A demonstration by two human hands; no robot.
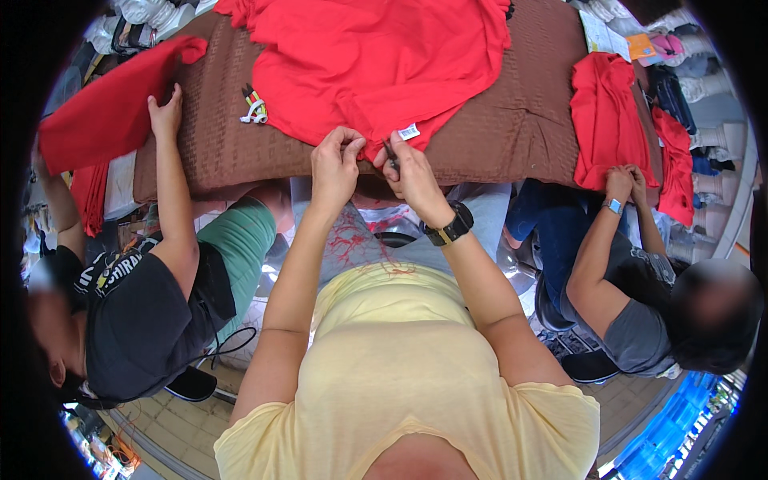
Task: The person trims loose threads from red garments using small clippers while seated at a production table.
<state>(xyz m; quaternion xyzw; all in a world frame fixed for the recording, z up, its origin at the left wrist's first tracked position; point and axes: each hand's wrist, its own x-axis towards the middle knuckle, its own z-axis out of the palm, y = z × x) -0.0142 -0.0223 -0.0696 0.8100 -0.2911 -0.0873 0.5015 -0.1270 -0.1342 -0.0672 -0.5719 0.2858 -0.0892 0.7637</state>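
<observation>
A red garment is spread over the table, its near edge hanging toward me. My left hand pinches that edge between thumb and fingers. Close by on the right, my right hand is closed around small dark thread snips, their tip near the same edge. A small white label sticks out of the cloth just above my right fingers. Left of the garment lie another pair of snips with yellow-green handles and a white cord. Bits of red thread are scattered across my lap.
A brown quilted cover lies over the table. At left a person holds up a red cloth; at right another works on a red garment. Papers lie at the far right, and a blue plastic crate stands behind.
</observation>
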